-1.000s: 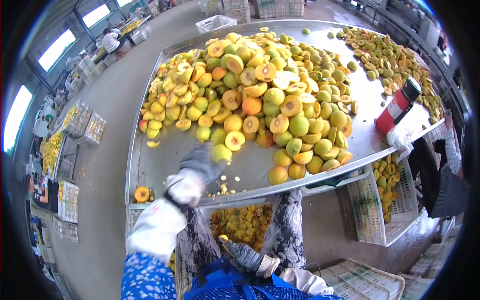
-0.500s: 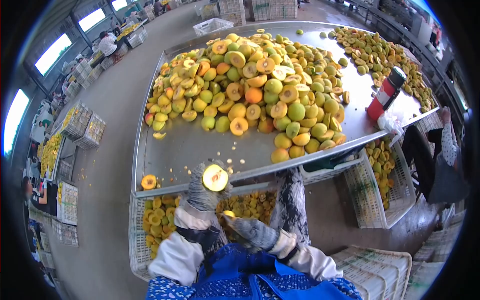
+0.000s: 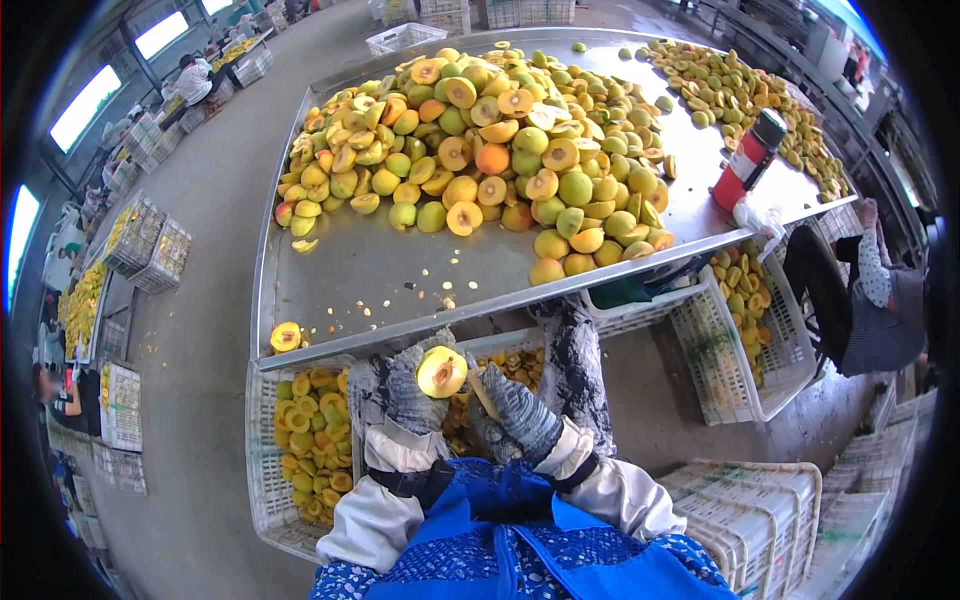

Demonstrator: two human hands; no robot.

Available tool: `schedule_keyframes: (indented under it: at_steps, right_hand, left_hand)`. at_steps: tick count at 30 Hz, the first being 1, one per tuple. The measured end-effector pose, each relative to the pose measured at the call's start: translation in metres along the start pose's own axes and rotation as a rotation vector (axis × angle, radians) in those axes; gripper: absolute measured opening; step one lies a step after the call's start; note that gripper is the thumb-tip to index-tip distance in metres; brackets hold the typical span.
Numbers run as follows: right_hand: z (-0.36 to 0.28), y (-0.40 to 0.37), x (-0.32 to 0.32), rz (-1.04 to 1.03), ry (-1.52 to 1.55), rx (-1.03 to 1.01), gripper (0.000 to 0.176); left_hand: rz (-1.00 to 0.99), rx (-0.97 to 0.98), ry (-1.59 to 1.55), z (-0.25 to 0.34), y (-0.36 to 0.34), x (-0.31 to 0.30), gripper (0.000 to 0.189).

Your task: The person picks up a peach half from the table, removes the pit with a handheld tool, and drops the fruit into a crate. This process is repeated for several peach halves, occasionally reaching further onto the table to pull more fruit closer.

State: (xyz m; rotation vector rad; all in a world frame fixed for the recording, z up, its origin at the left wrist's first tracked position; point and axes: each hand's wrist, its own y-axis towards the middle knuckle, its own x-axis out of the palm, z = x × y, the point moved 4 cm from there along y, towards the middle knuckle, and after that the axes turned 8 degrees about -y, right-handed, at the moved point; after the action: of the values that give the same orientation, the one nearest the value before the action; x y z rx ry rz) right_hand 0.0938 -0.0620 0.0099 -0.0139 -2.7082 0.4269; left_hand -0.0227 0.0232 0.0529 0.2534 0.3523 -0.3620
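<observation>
Moved since half a second ago: both hands have drawn in closer to the body, and the peach half has come down from the table edge to sit over the crates. Entries as I read them on my feed:

Left hand (image 3: pixel 412 390), grey knit glove: fingers curled about the peach half (image 3: pixel 441 372), cut face up, pit hollow showing.

Right hand (image 3: pixel 518 412), same glove: fingers closed narrow round a thin tool (image 3: pixel 483 394), its tip just beside the fruit; I cannot tell whether it touches.

Steel table (image 3: pixel 360 285): above the hands, bearing a heap of peaches (image 3: pixel 500 160), whole and halved; one lone half (image 3: pixel 285 336) at the near left corner; a red bottle (image 3: pixel 745 160) upright at the right edge.

White crate (image 3: pixel 260 460), lower left, under the table edge: holds halved fruit.

Second crate (image 3: pixel 735 385), right: also holds fruit.

Another person (image 3: pixel 870 300): far right, beside that crate.
</observation>
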Motion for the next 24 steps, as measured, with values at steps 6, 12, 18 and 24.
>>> schedule_keyframes:
  at_steps: [6, 12, 18, 24]
  right_hand:
    - [-0.005, 0.001, 0.010, -0.096, 0.371, 0.239, 0.038]
    - [0.009, 0.007, 0.015, -0.038, 0.409, 0.049, 0.036]
    - [0.048, 0.016, -0.005, 0.025, -0.174, -0.068, 0.037]
    - [0.026, 0.006, -0.012, -0.007, -0.948, -0.091, 0.034]
  left_hand:
    - [0.082, -0.291, -1.032, -0.052, -0.006, 0.030, 0.027]
    - [0.120, -0.275, -0.641, -0.038, -0.019, 0.034, 0.020]
    - [0.069, 0.001, 0.271, 0.058, -0.020, 0.023, 0.020]
    - [0.102, 0.055, -0.006, 0.001, -0.024, 0.025, 0.028]
